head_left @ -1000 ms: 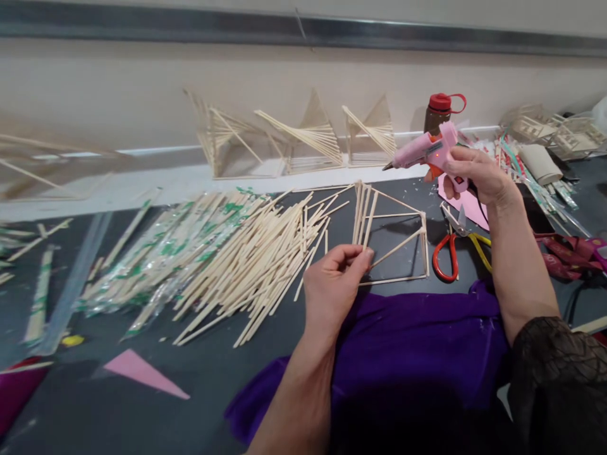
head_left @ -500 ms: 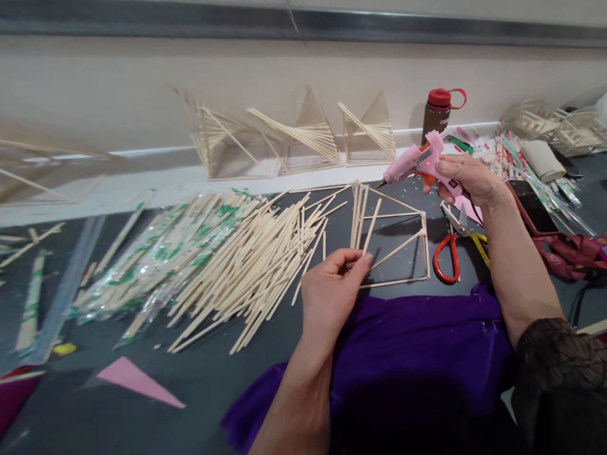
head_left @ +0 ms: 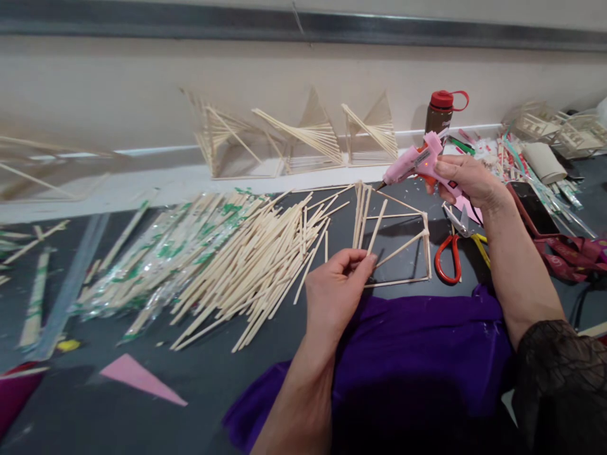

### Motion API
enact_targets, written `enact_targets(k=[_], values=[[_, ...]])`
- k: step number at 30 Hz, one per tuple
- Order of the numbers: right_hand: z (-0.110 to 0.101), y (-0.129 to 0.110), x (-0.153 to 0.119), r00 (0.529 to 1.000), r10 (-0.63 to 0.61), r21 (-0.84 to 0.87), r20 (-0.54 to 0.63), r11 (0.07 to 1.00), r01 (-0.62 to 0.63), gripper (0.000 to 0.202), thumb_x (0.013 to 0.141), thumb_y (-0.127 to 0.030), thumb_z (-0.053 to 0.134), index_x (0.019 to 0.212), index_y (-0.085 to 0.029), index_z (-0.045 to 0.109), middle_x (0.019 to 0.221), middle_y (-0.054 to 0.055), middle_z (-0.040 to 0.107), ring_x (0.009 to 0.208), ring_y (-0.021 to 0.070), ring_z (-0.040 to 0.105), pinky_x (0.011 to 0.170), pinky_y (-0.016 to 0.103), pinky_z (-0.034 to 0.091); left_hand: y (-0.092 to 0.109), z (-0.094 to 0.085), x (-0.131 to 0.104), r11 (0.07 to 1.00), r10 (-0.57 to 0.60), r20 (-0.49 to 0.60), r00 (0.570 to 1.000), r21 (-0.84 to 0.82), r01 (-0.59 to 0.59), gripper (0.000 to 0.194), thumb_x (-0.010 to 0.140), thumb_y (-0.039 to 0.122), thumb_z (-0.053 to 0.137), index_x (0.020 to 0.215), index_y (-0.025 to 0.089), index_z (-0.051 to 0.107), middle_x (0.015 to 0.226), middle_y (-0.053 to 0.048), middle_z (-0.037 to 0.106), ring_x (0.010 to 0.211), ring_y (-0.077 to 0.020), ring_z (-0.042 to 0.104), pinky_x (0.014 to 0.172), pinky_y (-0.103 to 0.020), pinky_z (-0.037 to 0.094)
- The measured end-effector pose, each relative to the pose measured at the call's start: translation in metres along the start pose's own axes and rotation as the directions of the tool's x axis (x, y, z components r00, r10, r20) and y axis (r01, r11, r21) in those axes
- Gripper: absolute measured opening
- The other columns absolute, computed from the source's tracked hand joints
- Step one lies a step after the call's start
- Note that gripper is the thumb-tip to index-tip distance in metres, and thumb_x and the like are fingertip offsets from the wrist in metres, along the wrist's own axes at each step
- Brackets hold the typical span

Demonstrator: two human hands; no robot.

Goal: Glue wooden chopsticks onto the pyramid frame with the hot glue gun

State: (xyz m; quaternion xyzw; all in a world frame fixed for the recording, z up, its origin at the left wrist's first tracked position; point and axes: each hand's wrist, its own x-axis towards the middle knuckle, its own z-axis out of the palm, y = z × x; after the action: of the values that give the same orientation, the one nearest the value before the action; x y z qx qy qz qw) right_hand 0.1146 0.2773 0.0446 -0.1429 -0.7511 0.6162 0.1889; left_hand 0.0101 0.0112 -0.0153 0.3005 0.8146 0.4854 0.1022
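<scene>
While glue gun [head_left: 418, 160] hovers — dark tabletop [head_left: 203, 379], pale wall [head_left: 118, 82]

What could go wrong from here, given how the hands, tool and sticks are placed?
The pink glue gun in the right hand points at the stick frame's upper corner; its nozzle might bump it.
The left hand pinches a single stick whose upper end looks free, so it could tilt.
The purple cloth lies close to the frame's near edge and might snag it.

Nothing is legible; the glue gun [head_left: 417, 161] and bottle [head_left: 436, 122] lettering blurs.
</scene>
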Motion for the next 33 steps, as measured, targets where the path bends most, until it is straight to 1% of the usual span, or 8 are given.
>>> enact_targets(k=[5, 11, 19, 23, 28, 33], values=[[0.0022, -0.0003, 0.0004, 0.999, -0.034, -0.004, 0.007, 0.999, 0.034, 0.036, 0.082, -0.051, 0.074, 0.073, -0.016, 0.066, 0.071, 0.003, 0.068, 0.041, 0.0058, 0.047, 0.039, 0.021, 0.035, -0.0009, 0.0007, 0.0, 1.0, -0.003, 0.006, 1.0, -0.001, 0.003, 0.02, 0.077, 0.04, 0.068, 0.078, 0.022, 0.076, 0.065, 0.0, 0.072, 0.061, -0.0158, 0.066, 0.061, -0.026, 0.049], [0.0027, -0.0016, 0.0, 1.0, 0.022, -0.002, -0.02, 1.0, -0.022, 0.033, 0.082, -0.048, 0.075, 0.075, -0.016, 0.066, 0.071, 0.003, 0.068, 0.041, 0.0057, 0.048, 0.039, 0.021, 0.035, -0.0029, 0.0008, -0.0002, 1.0, -0.013, 0.015, 1.0, 0.001, 0.013, 0.022, 0.077, 0.042, 0.067, 0.079, 0.022, 0.076, 0.067, 0.0, 0.073, 0.064, -0.0165, 0.066, 0.063, -0.027, 0.048], [0.0001, 0.0007, 0.0008, 0.999, -0.044, -0.05, 0.021, 0.998, 0.045, 0.04, 0.082, -0.055, 0.072, 0.075, -0.016, 0.067, 0.07, 0.002, 0.068, 0.042, 0.0055, 0.046, 0.039, 0.02, 0.035, -0.0013, 0.0013, 0.0002, 1.0, -0.02, 0.016, 1.0, -0.015, 0.021, 0.023, 0.076, 0.043, 0.067, 0.08, 0.022, 0.076, 0.068, 0.001, 0.073, 0.063, -0.0157, 0.066, 0.063, -0.026, 0.049], [0.0003, 0.0017, 0.002, 0.995, -0.084, -0.039, 0.044, 0.996, 0.086, 0.043, 0.082, -0.057, 0.071, 0.075, -0.015, 0.066, 0.069, 0.003, 0.068, 0.041, 0.0053, 0.046, 0.038, 0.02, 0.034, -0.0022, 0.0014, 0.0, 1.0, -0.013, 0.01, 1.0, -0.004, 0.013, 0.024, 0.077, 0.044, 0.066, 0.079, 0.022, 0.077, 0.067, 0.001, 0.073, 0.063, -0.0155, 0.066, 0.063, -0.026, 0.049], [-0.0028, 0.0053, 0.0029, 0.994, -0.092, -0.036, 0.057, 0.995, 0.095, 0.042, 0.083, -0.056, 0.071, 0.076, -0.014, 0.067, 0.071, 0.003, 0.068, 0.041, 0.0056, 0.048, 0.038, 0.021, 0.034, -0.0023, 0.0007, -0.0004, 1.0, -0.004, 0.007, 1.0, 0.008, 0.004, 0.024, 0.077, 0.043, 0.066, 0.079, 0.023, 0.077, 0.066, 0.002, 0.072, 0.062, -0.0151, 0.066, 0.062, -0.025, 0.049], [-0.0041, 0.0059, 0.0028, 0.994, -0.09, -0.043, 0.055, 0.995, 0.093, 0.04, 0.085, -0.054, 0.07, 0.077, -0.015, 0.067, 0.072, 0.003, 0.069, 0.041, 0.005, 0.047, 0.039, 0.021, 0.034, -0.002, 0.0005, -0.0008, 1.0, -0.003, 0.006, 1.0, 0.006, 0.003, 0.024, 0.077, 0.044, 0.066, 0.079, 0.022, 0.076, 0.066, 0.002, 0.072, 0.062, -0.0149, 0.065, 0.062, -0.025, 0.049]])
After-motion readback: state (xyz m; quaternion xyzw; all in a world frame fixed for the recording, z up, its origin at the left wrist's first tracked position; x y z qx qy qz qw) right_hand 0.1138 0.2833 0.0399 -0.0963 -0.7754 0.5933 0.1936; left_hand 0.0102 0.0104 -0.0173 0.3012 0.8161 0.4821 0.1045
